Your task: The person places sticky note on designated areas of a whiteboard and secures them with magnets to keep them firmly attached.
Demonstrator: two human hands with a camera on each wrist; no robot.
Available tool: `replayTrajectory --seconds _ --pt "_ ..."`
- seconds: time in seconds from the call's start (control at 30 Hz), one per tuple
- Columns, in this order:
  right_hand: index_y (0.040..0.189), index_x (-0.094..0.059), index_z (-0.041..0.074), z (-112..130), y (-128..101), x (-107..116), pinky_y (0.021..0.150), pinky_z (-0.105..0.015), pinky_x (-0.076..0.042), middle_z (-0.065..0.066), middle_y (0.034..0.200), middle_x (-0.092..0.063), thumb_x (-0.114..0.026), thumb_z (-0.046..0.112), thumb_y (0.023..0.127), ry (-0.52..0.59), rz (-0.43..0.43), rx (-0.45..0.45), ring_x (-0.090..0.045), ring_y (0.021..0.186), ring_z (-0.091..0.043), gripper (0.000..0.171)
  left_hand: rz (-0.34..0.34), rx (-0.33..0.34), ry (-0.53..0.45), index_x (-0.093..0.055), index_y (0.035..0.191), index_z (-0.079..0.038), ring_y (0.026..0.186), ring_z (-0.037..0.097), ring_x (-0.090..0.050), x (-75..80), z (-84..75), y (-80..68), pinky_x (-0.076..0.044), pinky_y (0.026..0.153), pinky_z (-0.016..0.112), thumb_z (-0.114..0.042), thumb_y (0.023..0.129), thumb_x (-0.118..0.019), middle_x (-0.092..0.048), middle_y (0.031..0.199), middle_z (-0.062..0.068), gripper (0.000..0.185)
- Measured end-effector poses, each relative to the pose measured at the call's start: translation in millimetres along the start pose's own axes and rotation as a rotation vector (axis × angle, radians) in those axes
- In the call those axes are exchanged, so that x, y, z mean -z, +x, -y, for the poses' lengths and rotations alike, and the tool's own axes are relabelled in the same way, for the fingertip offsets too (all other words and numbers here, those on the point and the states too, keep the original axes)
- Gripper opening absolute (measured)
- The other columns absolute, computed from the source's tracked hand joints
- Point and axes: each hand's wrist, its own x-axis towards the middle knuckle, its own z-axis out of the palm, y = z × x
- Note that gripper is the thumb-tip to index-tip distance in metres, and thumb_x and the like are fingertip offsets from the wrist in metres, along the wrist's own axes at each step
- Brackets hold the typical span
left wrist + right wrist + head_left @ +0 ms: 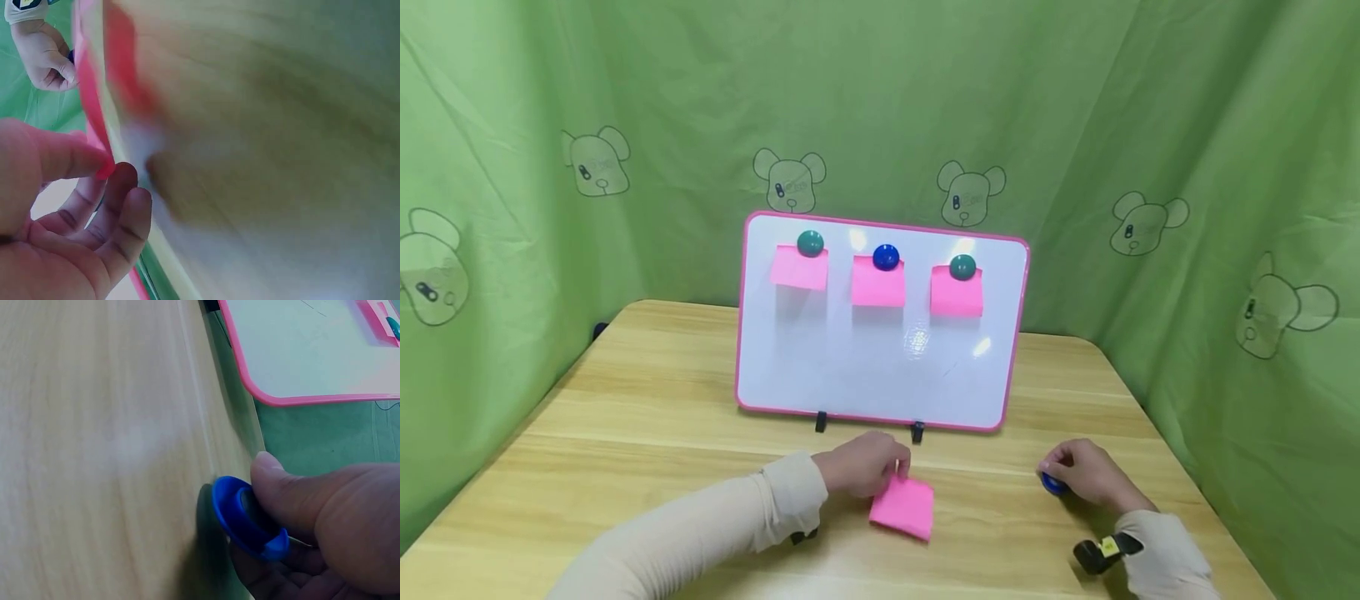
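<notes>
My left hand (867, 465) pinches a pink sticky note (904, 507) by its top edge, just above the table in front of the whiteboard. In the left wrist view the thumb and a finger grip the note (94, 112) seen nearly edge-on. To the right, my right hand (1086, 473) holds a round blue magnet (1052, 483) between thumb and fingers. The right wrist view shows the hollow underside of this magnet (247, 519), with a dark disc inside. On the whiteboard (872, 367) hang three pink notes, under a green magnet (810, 243), a blue magnet (886, 257) and another green magnet (962, 267).
The pink-framed whiteboard leans back on small black feet (917, 432) on the wooden table (647, 392). Green curtains (880, 92) with mouse-head outlines surround the table. A black wrist device (1097, 557) sits by the right sleeve.
</notes>
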Motion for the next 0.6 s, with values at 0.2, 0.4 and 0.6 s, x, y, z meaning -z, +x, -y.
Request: replayTrajectory --seconds 0.2,0.4,0.6 --pt "0.086 -0.064 0.002 2.8 0.2 0.5 0.068 -0.033 -0.047 -0.003 0.081 -0.060 -0.060 0.015 0.096 0.017 -0.004 -0.025 -0.053 0.076 -0.018 0.017 -0.067 -0.032 -0.035 -0.071 0.089 -0.013 0.081 0.006 -0.054 10.7 5.2 -0.9 -0.047 0.079 0.017 0.013 0.078 -0.054 -0.062 0.084 -0.008 0.032" --pt "0.094 -0.059 -0.003 2.0 0.2 -2.1 0.061 -0.031 -0.046 -0.006 0.080 -0.056 -0.053 0.015 0.099 0.086 -0.030 -0.056 -0.052 0.072 -0.019 0.019 -0.128 0.017 -0.095 -0.073 0.093 -0.012 0.086 0.009 -0.054 24.8 10.9 -5.1 -0.046 0.080 0.020 0.007 0.085 -0.055 -0.060 0.089 -0.009 0.027" --pt "0.098 -0.050 0.000 1.3 3.2 -6.2 0.052 -0.031 -0.048 -0.007 0.077 -0.054 -0.050 0.017 0.101 0.130 -0.090 -0.037 -0.053 0.064 -0.020 0.018 -0.199 0.012 -0.103 -0.075 0.098 -0.007 0.085 0.009 -0.055 39.7 16.2 -7.2 -0.048 0.078 0.020 0.005 0.086 -0.061 -0.064 0.092 -0.003 0.022"
